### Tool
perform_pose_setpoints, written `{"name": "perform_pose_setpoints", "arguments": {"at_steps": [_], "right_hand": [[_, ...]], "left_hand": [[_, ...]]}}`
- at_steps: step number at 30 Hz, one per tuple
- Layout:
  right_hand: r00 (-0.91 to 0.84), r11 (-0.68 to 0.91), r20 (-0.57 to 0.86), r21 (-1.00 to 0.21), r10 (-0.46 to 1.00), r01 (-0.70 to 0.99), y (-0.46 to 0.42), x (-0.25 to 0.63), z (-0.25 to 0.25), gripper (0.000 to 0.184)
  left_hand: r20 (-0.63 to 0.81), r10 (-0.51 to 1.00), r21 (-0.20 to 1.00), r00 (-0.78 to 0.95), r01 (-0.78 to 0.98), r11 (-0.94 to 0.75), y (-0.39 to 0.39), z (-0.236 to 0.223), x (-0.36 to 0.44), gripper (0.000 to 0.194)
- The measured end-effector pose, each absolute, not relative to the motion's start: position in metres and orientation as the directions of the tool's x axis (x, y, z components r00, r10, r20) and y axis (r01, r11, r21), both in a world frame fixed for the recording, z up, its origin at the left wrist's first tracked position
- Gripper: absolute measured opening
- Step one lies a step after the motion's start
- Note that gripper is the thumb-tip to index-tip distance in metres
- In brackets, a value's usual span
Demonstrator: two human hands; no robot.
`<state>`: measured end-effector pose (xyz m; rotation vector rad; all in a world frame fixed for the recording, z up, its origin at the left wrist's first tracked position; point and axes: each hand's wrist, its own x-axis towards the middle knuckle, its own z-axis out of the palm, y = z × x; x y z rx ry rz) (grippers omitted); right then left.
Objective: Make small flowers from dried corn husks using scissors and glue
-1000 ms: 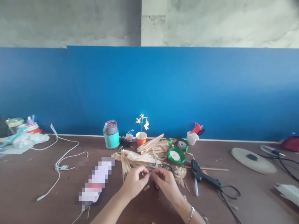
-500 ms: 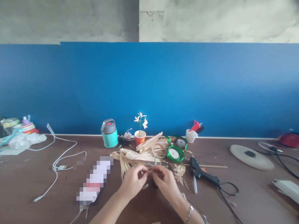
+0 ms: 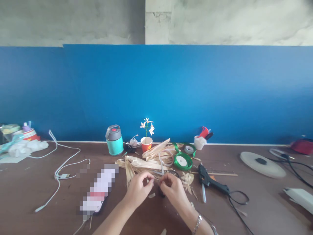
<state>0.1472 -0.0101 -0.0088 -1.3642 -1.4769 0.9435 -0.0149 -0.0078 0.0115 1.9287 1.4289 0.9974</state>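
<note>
My left hand (image 3: 139, 189) is closed in a pinch, thumb against forefinger, just in front of the dried corn husks (image 3: 144, 164). A short gap to its right, my right hand (image 3: 172, 186) is pinched in the same way. Whatever lies between the fingertips of either hand is too small to make out. On the table below the gap is a small pale scrap (image 3: 152, 195). Beside my right hand lies a pale husk flower (image 3: 187, 181). A spool of green ribbon (image 3: 183, 162) rests behind it.
A black glue gun (image 3: 212, 182) with its cord lies to the right. Behind the husks stands a paper cup (image 3: 146, 145) holding white flowers (image 3: 147, 125). A turquoise flask (image 3: 114, 143), a blurred-out phone-like object (image 3: 100, 189) and white cables (image 3: 58, 166) are at left.
My hands have drawn slightly apart; their fingertips were together before. The pale scrap on the table now shows more fully between them.
</note>
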Motion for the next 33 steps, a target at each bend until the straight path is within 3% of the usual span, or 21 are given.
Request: {"name": "perform_pose_setpoints", "arguments": {"at_steps": [14,21,25,33], "right_hand": [[-0.003,0.135,0.141,-0.943,0.99,0.304,-0.0087,0.1463,-0.0092,0.008],[-0.049,0.13,0.121,-0.953,0.991,0.275,-0.0116,0.1454,-0.0051,0.028],[-0.053,0.163,0.154,-0.946,0.987,0.282,-0.0129,0.1459,-0.0073,0.028],[0.042,0.121,0.155,-0.892,0.987,0.436,-0.0105,0.1446,-0.0035,0.024]], "left_hand": [[0.242,0.957,0.786,0.163,0.545,-0.292,-0.0086,0.0114,-0.0147,0.016],[0.253,0.954,0.788,0.159,0.538,-0.299,-0.0079,0.0095,-0.0154,0.015],[0.235,0.96,0.78,0.154,0.559,-0.281,-0.008,0.0092,-0.0144,0.015],[0.258,0.955,0.779,0.147,0.553,-0.295,-0.0064,0.0042,-0.0153,0.014]]}}
